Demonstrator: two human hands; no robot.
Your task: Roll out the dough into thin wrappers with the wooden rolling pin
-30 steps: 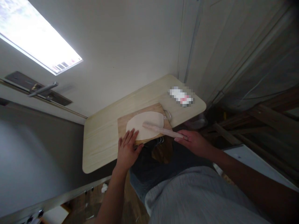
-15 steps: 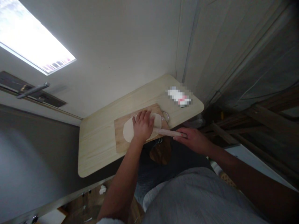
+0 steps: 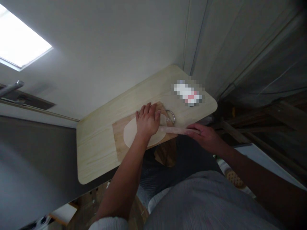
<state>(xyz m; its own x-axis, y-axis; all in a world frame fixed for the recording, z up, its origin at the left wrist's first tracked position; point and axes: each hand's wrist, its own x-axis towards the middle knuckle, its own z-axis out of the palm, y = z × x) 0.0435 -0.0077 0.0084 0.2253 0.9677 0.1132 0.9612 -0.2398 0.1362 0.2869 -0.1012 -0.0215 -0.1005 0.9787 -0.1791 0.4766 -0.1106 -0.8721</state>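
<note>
A pale, flat sheet of dough [image 3: 129, 131] lies on a wooden cutting board [image 3: 117, 140] with a metal ring handle [image 3: 171, 115]. My left hand [image 3: 148, 122] rests palm down over the dough, its fingers stretched out. My right hand [image 3: 203, 135], to the right of the board, is wrapped round one end of a thin rolling pin [image 3: 176, 130]. The pin reaches left over the dough to the heel of my left hand; whether it continues beneath the palm is hidden.
The board sits at the front edge of a light wood table [image 3: 96, 143]. A blurred white and red item [image 3: 188, 92] lies at its right end. Behind stands a pale door with a metal handle [image 3: 11, 88]. A brown wooden object [image 3: 166, 153] shows below the front edge.
The whole view has shifted a little. My right hand and the pin lie slightly farther right, and the pin is more level. More of the dough shows near the board's front edge.
</note>
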